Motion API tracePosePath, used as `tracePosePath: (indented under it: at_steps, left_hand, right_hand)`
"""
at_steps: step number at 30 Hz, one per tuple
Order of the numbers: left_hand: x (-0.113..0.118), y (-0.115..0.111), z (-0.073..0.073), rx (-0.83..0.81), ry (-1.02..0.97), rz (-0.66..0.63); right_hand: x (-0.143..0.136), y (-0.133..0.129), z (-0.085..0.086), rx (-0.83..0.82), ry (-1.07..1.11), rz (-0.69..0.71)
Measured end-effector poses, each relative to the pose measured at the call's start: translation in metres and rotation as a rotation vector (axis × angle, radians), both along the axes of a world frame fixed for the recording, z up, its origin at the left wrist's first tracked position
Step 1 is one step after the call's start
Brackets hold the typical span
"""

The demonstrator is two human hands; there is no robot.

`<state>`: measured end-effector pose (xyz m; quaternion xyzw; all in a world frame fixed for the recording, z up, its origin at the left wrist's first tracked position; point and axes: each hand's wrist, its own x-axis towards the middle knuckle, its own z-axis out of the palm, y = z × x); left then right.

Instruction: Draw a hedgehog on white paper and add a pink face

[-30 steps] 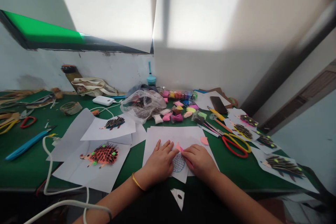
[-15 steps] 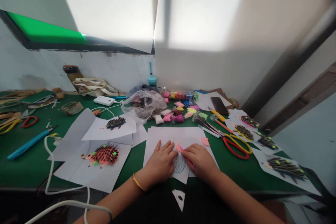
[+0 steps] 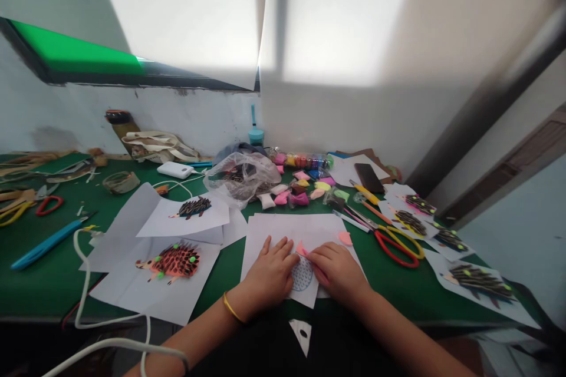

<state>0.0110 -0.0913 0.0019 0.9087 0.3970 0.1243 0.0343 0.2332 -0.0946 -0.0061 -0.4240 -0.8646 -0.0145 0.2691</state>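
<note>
A sheet of white paper with a blue-outlined oval drawing (image 3: 303, 278), filled with small blue marks, lies before me. At the top of the drawing is a flat, pointed piece of pink modelling clay (image 3: 300, 248). My left hand (image 3: 273, 268) lies on the paper at the drawing's left edge, its fingers stretched out and thumb beside the clay. My right hand (image 3: 335, 271) is closed, its fingertips pressed together at the clay's right edge. Another lump of pink clay (image 3: 345, 238) sits on the paper behind my right hand. My right palm is hidden.
Scissors (image 3: 400, 244) and a utility knife (image 3: 368, 194) lie to the right, by several hedgehog pictures (image 3: 480, 283). Clay packets (image 3: 300, 188) and a plastic bag (image 3: 241, 177) are behind the paper. A hedgehog picture (image 3: 174, 262) and white cable (image 3: 82, 283) lie left.
My right fingertips have shifted very slightly at the pink clay, which looks a little lower and flatter. My left hand stays in place.
</note>
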Motion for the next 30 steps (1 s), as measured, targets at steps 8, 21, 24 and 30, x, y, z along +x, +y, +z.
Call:
tracePosePath:
  at_steps: [8,21,24,30]
  left_hand:
    - [0.0009,-0.0006,0.0016,-0.009,-0.01,0.0]
    - [0.0013,-0.0007,0.0018,-0.017,-0.009,0.011]
    - [0.0011,-0.0008,0.0023,-0.021,-0.008,0.008]
    - [0.0012,-0.0009,0.0025,-0.017,-0.016,0.008]
  right_hand:
    - [0.0034,-0.0039,-0.0012,-0.033,0.044,-0.017]
    - [0.0009,-0.0082,-0.0038,-0.043,0.082,-0.041]
    - [0.0001,-0.009,-0.0036,-0.055,0.111,-0.039]
    - [0.0002,-0.0098,-0.0038,-0.022,0.098,-0.074]
